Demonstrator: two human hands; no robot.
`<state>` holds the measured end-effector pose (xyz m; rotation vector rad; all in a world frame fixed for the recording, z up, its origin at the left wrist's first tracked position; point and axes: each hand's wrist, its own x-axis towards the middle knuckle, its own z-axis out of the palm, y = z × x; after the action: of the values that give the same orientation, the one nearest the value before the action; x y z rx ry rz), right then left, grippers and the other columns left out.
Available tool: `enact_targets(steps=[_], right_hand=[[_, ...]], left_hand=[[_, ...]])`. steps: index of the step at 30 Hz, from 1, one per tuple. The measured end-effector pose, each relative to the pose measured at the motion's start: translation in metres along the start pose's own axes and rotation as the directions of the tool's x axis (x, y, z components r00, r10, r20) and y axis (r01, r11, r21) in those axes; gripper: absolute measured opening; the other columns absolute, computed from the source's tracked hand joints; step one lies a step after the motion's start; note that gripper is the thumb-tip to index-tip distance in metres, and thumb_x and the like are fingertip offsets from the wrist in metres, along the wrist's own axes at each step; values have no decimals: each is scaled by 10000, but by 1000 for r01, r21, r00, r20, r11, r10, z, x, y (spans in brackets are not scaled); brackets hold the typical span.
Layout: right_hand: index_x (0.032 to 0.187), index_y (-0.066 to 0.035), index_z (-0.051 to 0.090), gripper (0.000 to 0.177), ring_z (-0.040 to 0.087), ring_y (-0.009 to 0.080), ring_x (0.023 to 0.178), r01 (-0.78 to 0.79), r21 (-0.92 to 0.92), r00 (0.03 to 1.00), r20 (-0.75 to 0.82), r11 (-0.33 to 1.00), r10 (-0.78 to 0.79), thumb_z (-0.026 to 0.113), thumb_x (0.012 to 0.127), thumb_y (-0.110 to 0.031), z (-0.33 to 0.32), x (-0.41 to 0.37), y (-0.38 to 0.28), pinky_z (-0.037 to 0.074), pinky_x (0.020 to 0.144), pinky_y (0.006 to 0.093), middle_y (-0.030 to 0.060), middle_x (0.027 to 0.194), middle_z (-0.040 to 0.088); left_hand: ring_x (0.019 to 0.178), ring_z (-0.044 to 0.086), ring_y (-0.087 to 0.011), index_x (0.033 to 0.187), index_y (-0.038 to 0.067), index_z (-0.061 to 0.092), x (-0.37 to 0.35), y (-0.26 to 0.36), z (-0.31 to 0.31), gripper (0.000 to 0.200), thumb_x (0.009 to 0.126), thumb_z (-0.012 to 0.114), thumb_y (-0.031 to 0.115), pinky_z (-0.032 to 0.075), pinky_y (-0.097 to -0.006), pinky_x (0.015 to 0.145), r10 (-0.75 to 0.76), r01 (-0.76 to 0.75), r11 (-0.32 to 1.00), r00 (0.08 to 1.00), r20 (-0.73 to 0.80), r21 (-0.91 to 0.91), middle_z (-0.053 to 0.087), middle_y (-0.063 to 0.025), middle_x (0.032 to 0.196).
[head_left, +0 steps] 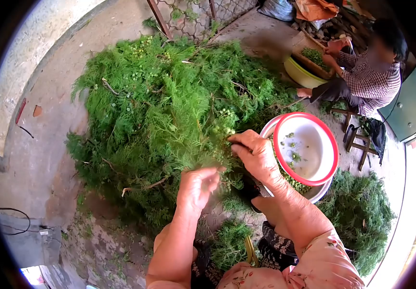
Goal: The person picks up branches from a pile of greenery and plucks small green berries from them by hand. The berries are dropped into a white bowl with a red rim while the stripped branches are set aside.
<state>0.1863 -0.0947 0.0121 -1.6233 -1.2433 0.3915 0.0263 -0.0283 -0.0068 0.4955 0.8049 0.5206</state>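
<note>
My left hand (196, 190) is closed around the lower end of a feathery evergreen branch (181, 123), partly blurred, in front of the large leafy heap. To its right, my right hand (257, 153) pinches at a cluster of small round green cones (223, 131) on the branch. What lies between those fingertips is mostly hidden. Beside my right forearm, a white basin with a red rim (332, 164) holds a few green bits. It rests tilted on a wider pale basin (321, 193) with many green cones in it.
A heap of cut branches (131, 111) covers the middle of the floor. More greenery (362, 212) lies at right, and a small bunch (228, 245) between my legs. At upper right, a person (374, 82) sits by a yellow tub (298, 74). A wooden stool (362, 147) stands nearby.
</note>
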Motion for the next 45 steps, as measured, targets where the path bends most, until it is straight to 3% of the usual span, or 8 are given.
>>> enact_targets(steps=[4,13,15,17,22,29,37,45], right_hand=[[929,-10,618,132,551,109,715,-109,15,980,-166,994,110,570,809,-36,-1,4,18,444,666,239,43,758,582],[892,-9,636,174,541,133,610,-397,240,907,-44,886,419,620,819,-165,-12,4,16,445,605,273,79,672,610],[925,-22,642,233,570,147,639,-420,92,908,51,903,417,647,805,-222,-21,-2,-11,456,605,281,94,703,620],[962,-12,633,268,611,198,752,-114,77,993,-12,990,116,642,805,-229,-8,-13,5,476,666,311,152,839,636],[1105,2,548,443,579,235,906,-106,82,991,89,991,98,608,824,-335,4,-43,-3,459,787,355,161,990,599],[1076,9,532,421,527,143,889,-386,582,923,248,716,295,634,820,-310,7,-88,-23,441,797,297,76,912,577],[1016,-27,605,191,587,88,678,-507,735,862,440,451,252,598,834,-82,8,-131,-46,483,619,241,40,819,638],[982,-87,591,225,557,70,571,-670,693,742,638,266,206,637,821,-238,13,-152,-61,476,488,204,-29,731,576]], left_hand=[[461,436,-129,816,-175,545,-4,-1,1,158,794,509,-23,306,-203,383,24,-23,999,999,-43,29,539,-130,628],[389,404,-61,763,19,565,-6,-9,11,80,759,641,-8,240,-183,315,88,-87,995,996,-12,53,588,-76,694],[400,433,-82,802,-7,560,-2,-13,6,75,777,629,12,254,-175,304,132,-131,991,991,-35,30,593,-140,701],[397,419,-73,820,0,555,-9,-15,11,90,778,631,22,249,-177,304,140,-133,988,986,-93,80,572,-102,664],[380,409,-60,939,28,542,-30,-22,10,251,722,652,-35,257,-177,291,196,-195,976,981,6,96,529,-20,625],[391,408,-80,1017,31,510,-72,-32,14,325,722,635,-22,274,-188,297,178,-171,949,984,0,263,544,-30,691],[488,519,-150,964,27,534,-124,-38,-2,247,733,607,-19,359,-232,350,140,-162,882,987,81,443,574,-72,725],[467,465,-106,935,27,528,-153,-45,-25,224,743,641,48,305,-200,327,147,-172,934,984,103,314,537,-50,692]])
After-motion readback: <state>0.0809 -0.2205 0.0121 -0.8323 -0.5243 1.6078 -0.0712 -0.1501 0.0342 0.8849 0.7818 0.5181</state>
